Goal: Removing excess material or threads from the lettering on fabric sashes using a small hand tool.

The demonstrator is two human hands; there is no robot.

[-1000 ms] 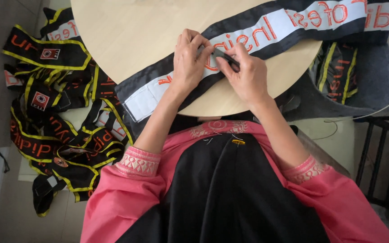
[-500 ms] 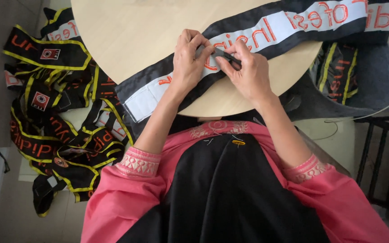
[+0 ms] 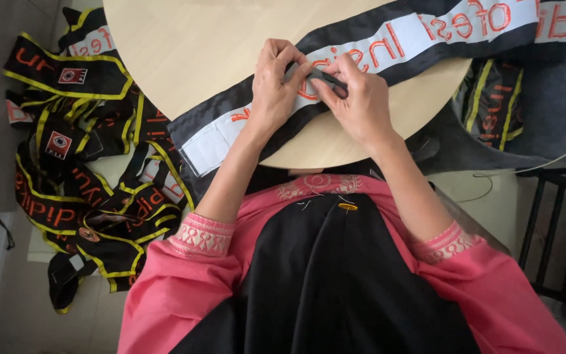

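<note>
Overhead, black sash (image 3: 388,46) with white lettered band lying diagonally across round wooden table (image 3: 191,59), left hand (image 3: 276,88) and right hand (image 3: 358,98) side by side, fingers curled, pinching a fold at its middle, heap of similar yellow-trimmed sashes (image 3: 86,170) on floor

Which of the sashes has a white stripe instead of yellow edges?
The long black fabric sash on the round wooden table, under both hands. It has a white middle band with orange letters; the piled sashes on the floor have yellow borders.
</note>
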